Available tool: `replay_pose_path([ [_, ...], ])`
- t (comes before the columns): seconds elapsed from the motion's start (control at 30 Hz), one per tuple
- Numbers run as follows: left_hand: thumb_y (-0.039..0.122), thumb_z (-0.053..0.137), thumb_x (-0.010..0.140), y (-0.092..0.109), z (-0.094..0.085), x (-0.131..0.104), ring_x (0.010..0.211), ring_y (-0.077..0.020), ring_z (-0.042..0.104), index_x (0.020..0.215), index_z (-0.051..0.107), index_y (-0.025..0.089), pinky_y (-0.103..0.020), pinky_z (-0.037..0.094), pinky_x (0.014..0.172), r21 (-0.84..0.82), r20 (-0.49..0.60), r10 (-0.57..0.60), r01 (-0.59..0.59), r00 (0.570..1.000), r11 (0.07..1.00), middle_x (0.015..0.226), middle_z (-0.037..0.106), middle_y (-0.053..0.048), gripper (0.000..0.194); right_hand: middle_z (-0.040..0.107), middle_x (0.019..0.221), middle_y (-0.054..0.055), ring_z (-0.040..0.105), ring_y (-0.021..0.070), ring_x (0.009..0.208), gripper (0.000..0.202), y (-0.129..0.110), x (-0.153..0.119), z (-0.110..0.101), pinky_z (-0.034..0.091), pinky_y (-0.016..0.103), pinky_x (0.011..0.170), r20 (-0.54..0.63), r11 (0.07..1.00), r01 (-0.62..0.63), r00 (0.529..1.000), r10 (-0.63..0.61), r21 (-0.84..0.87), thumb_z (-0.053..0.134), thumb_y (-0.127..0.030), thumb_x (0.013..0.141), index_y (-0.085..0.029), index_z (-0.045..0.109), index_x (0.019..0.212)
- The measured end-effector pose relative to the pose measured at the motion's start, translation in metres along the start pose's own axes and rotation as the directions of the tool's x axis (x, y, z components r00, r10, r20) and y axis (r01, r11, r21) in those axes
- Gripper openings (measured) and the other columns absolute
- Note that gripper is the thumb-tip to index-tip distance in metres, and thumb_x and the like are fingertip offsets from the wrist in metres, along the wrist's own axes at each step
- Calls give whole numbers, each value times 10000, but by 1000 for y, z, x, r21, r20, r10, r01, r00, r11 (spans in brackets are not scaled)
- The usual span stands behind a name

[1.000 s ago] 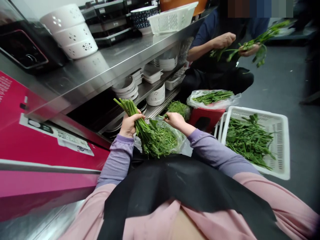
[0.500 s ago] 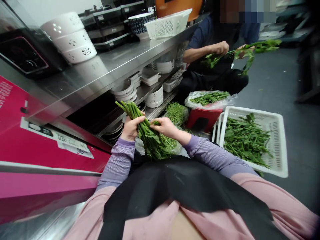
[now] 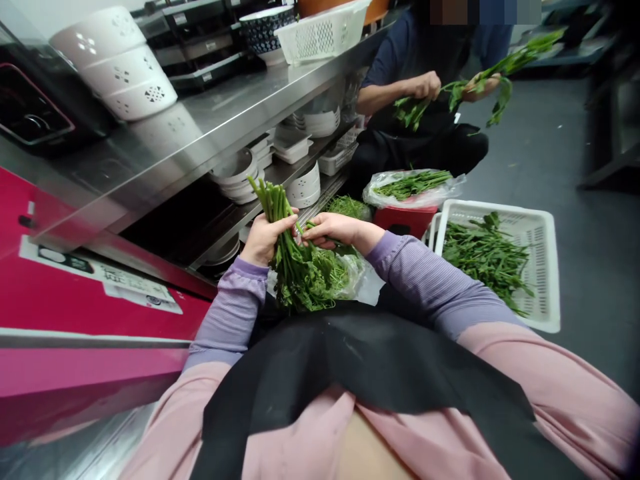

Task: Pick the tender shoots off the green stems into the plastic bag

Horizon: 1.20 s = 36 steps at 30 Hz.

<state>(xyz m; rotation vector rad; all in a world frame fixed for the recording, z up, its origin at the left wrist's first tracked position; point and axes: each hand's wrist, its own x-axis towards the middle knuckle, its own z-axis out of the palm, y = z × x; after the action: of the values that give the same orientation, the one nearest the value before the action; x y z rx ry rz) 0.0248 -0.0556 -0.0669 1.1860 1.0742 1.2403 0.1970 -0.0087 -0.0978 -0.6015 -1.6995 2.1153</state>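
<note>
My left hand [image 3: 264,239] is wrapped round a thick bunch of green stalks [image 3: 290,270], cut ends up and leaves hanging down over my lap. Just right of it, my right hand [image 3: 333,230] is closed in a pinch on a green stem with some leaves below the fingers. Behind the bunch lies a clear plastic bag [image 3: 367,283] with thin green trimmings. To the right, a white plastic basket [image 3: 547,267] holds a heap of leafy stalks [image 3: 483,257].
Opposite me, a person [image 3: 380,97] holds leafy stalks. A bag of stalks [image 3: 415,187] lies on a red container [image 3: 404,220]. At the left, a steel shelf [image 3: 220,123] bears white bowls [image 3: 125,73] and a white basket [image 3: 323,37]; a pink panel [image 3: 90,293] stands beside me.
My left hand has tilted the bunch more upright. My right hand has drawn a leafy stem slightly away from it. The view has shifted, and the other person's stalks point higher.
</note>
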Motion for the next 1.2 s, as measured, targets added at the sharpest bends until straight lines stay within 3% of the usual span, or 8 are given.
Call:
replay_pose_path([
  [0.27,215,736,535,5,-29,8,497,-98,546,755,605,159,-218,470,512,-189,-182,114,-148,977,971,568,553,27,262,358,432,-94,289,33,342,263,22,-15,-10,228,153,321,131,994,-51,991,39,93,717,-319,715,-117,572,801],
  [0.5,217,736,583,1,-50,0,536,-115,550,733,563,176,-250,468,543,-131,112,326,-311,939,941,612,534,20,233,405,458,-78,336,32,359,305,26,-27,-12,253,157,339,280,1000,-13,960,13,-3,721,-362,727,-129,524,744],
  [0.67,224,731,604,-3,-52,-3,538,-112,560,769,570,177,-236,464,531,-102,71,310,-302,948,948,631,536,20,235,414,447,-84,332,37,376,355,9,-39,-3,238,178,387,99,943,67,994,-36,-326,703,-387,727,-99,632,923],
  [0.77,226,719,609,-1,-46,-4,538,-109,569,793,586,177,-220,460,512,-112,-3,250,-249,968,962,650,551,17,233,475,498,-60,365,45,433,378,6,-39,9,281,197,462,-84,822,76,985,-149,-564,683,-418,719,-104,684,927],
  [0.97,210,726,608,9,-31,-9,493,-126,573,734,625,144,-235,464,502,11,-55,241,-241,969,970,572,569,5,174,618,637,7,480,106,583,219,11,-31,29,308,238,581,-179,436,7,906,-384,-900,571,-297,741,-169,729,824],
  [1.03,199,731,605,14,-28,-13,470,-127,566,700,631,134,-233,453,486,86,-93,286,-278,954,957,539,560,7,152,622,650,20,492,123,611,210,13,-27,27,296,246,583,-251,377,-73,859,-446,-923,555,-296,730,-170,718,771],
  [1.1,167,726,598,21,-29,-16,457,-121,556,680,628,128,-228,442,475,101,-145,339,-327,930,940,533,559,10,133,608,638,29,483,125,611,235,17,-22,16,295,247,577,-373,444,-139,783,-498,-885,517,-294,743,-145,697,714],
  [1.2,102,673,592,38,-36,-19,452,-105,538,675,605,126,-218,429,469,-9,-311,375,-397,873,918,537,556,16,109,585,607,34,475,116,591,307,34,-13,-13,324,233,567,-622,689,-175,621,-477,-703,436,-276,783,-101,674,699],
])
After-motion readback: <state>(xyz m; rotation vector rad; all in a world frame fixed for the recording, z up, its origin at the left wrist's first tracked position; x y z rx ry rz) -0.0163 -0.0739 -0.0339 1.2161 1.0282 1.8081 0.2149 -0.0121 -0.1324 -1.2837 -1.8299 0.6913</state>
